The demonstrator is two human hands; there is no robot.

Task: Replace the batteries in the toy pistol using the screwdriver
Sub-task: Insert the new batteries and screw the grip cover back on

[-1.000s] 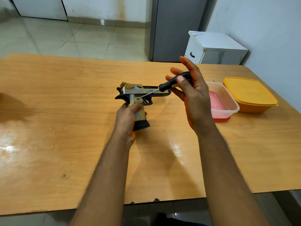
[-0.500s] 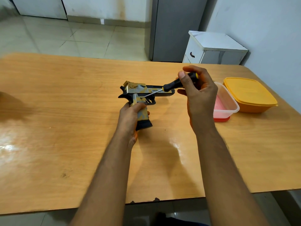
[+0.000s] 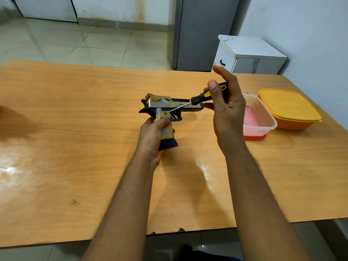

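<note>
Toy pistol (image 3: 165, 108) sits upright near the middle of the desk (image 3: 75, 129), held just above the surface, and I see it from a head camera looking down over two bare forearms. My left hand (image 3: 152, 136) grips its handle, fingers curled round the grip, with the black magazine base poking out below the palm. The barrel points right, toward the containers. Its body is blocky plastic, painted in gold and silver patches over black, with a black trigger guard and small printed lettering along the slide.

My right hand (image 3: 224, 108) pinches the screwdriver (image 3: 203, 97) between thumb and fingers, while the index finger sticks up straight. The handle is black with yellow inlays; the thin metal shaft slants down and left, its tip touching the frame just above the grip.

Wide bare stretches of desk lie to the left and in front of the hands. The top is glossy orange-brown wood grain with rounded corners, its near edge close to me.

At the right, near the desk's far corner, a clear plastic tub (image 3: 263, 119) holding something pink stands on a red lid, touching a yellow lidded container (image 3: 290, 108). Beyond the desk is a pale tiled floor (image 3: 84, 44) and a small white cabinet (image 3: 250, 53) against the wall.
</note>
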